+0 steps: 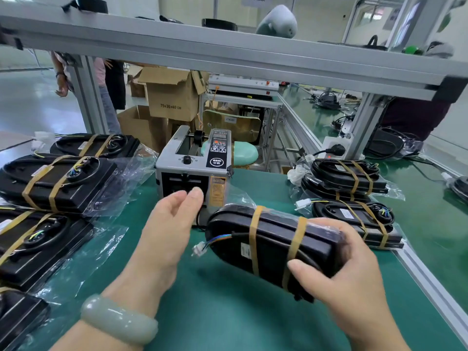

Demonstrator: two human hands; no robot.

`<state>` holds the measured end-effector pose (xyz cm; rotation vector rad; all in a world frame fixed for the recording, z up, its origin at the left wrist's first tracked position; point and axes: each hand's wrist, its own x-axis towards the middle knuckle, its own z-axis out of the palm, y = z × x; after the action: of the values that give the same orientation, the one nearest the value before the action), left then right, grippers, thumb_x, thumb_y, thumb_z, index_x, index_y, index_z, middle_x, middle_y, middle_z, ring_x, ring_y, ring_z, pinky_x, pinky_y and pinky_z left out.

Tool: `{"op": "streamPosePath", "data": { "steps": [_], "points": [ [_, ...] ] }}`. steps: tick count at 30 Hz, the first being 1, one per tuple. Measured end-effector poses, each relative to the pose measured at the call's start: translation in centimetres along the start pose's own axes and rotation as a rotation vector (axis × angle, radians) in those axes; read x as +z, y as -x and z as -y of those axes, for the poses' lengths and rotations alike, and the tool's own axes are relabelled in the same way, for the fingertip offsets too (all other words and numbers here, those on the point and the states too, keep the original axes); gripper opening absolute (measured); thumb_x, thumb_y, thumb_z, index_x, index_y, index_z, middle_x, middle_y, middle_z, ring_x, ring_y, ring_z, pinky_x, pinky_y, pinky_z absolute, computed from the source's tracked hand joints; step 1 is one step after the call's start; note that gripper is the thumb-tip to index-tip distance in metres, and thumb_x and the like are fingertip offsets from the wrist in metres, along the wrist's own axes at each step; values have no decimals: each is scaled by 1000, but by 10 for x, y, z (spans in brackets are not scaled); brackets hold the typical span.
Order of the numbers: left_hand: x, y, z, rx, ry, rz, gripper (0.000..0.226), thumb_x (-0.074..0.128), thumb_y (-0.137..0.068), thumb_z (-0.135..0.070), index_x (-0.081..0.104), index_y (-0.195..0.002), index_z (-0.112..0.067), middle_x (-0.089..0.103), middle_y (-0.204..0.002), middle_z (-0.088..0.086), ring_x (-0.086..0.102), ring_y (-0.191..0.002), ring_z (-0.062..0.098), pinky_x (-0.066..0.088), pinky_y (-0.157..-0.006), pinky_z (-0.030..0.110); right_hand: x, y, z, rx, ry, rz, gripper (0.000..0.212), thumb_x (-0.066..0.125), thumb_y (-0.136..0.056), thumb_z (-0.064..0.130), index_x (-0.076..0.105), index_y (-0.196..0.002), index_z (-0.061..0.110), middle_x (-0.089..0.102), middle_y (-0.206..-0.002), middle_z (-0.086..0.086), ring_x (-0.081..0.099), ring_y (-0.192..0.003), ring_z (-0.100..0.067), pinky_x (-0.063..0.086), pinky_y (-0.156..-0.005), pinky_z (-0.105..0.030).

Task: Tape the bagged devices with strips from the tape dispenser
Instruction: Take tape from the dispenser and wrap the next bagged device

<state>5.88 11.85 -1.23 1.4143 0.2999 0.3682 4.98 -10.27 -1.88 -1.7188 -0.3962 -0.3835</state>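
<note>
My right hand point(354, 272) grips a black bagged device point(268, 241) by its right end, tilted above the green mat. Two brown tape bands wrap it and a wire with a white plug hangs from its left end. My left hand point(172, 224) is stretched out, fingers apart, with the fingertips at the front slot of the grey tape dispenser point(195, 165). I cannot see a tape strip in the slot. A pale green bangle sits on my left wrist.
Several taped bagged devices lie stacked at the left point(58, 181) and at the right point(349, 183). An aluminium frame bar point(228, 54) crosses overhead. Cardboard boxes point(172, 97) and a person point(106, 87) stand behind the bench. The table's metal edge point(430, 282) runs along the right.
</note>
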Motion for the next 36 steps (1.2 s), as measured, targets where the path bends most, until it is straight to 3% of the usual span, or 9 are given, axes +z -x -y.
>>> {"op": "streamPosePath", "data": {
  "steps": [2, 5, 10, 15, 21, 23, 26, 30, 36],
  "points": [
    [-9, -3, -6, -51, -18, 227, 92, 74, -61, -65, 48, -138, -23, 54, -135, -12, 49, -120, -3, 28, -106, 22, -5, -2, -1, 31, -166, 40, 52, 75, -44, 27, 66, -95, 35, 73, -89, 1, 70, -79, -13, 55, -67, -20],
    [-14, -5, -14, 82, -76, 401, 41, 77, -65, -42, 73, -102, -25, 74, -102, -3, 65, -91, 3, 46, -91, 28, -6, -2, -6, 115, -326, 101, 50, 75, -47, 17, 68, -96, 24, 72, -90, -12, 70, -83, -26, 57, -71, -31],
    [-11, -7, -19, 688, -420, -2, 13, 81, -66, -33, 71, -73, -35, 69, -67, -12, 54, -52, 1, 47, -55, 15, -8, -5, -12, 278, -551, 64, 50, 61, -58, 3, 64, -108, 1, 66, -104, -31, 64, -95, -49, 50, -84, -62],
    [-20, 2, -28, -36, -152, 565, 34, 57, -80, -44, 74, -100, -21, 74, -89, 6, 68, -75, 19, 49, -66, 30, -10, -6, -13, 381, -759, 50, 54, 66, -52, 17, 70, -102, -2, 68, -100, -30, 69, -85, -42, 58, -66, -46],
    [-15, 0, -24, 347, -202, 77, 7, 75, -79, -17, 73, -73, -19, 62, -51, -3, 48, -40, 5, 38, -41, 12, -2, -8, -12, 524, -961, -53, 35, 50, -71, 20, 78, -87, 6, 74, -92, -18, 73, -78, -28, 60, -66, -44],
    [-15, 3, -21, 134, 180, 165, 30, 83, -67, -38, 70, -89, -22, 70, -71, -4, 59, -59, 11, 46, -55, 20, 3, -8, -8, 551, -1027, -76, 35, 51, -71, 24, 79, -85, 9, 74, -94, -16, 73, -81, -26, 58, -72, -50],
    [-3, 26, -6, -157, 121, 582, 98, 86, -39, -60, 56, -126, -26, 71, -114, -5, 65, -102, 12, 46, -79, 31, 12, -7, -4, 544, -1101, -64, 35, 51, -75, 27, 79, -88, 12, 74, -99, -14, 72, -85, -24, 58, -72, -49],
    [24, 43, 1, -176, 209, 465, 62, 85, -60, -22, 63, -115, -7, 74, -105, 8, 70, -86, 17, 57, -66, 29, 20, -4, -3, 533, -1052, 57, 43, 46, -82, 35, 75, -104, 12, 70, -112, -16, 70, -97, -27, 59, -72, -37],
    [-7, 19, -13, -155, 408, 310, 52, 66, -63, -29, 68, -111, -7, 74, -98, 15, 71, -71, 19, 57, -55, 30, -10, -15, -10, 601, -766, -116, 15, 67, -64, 14, 53, -66, 16, 44, -60, -3, 39, -41, -5, 34, -37, -15]
  ]
}}
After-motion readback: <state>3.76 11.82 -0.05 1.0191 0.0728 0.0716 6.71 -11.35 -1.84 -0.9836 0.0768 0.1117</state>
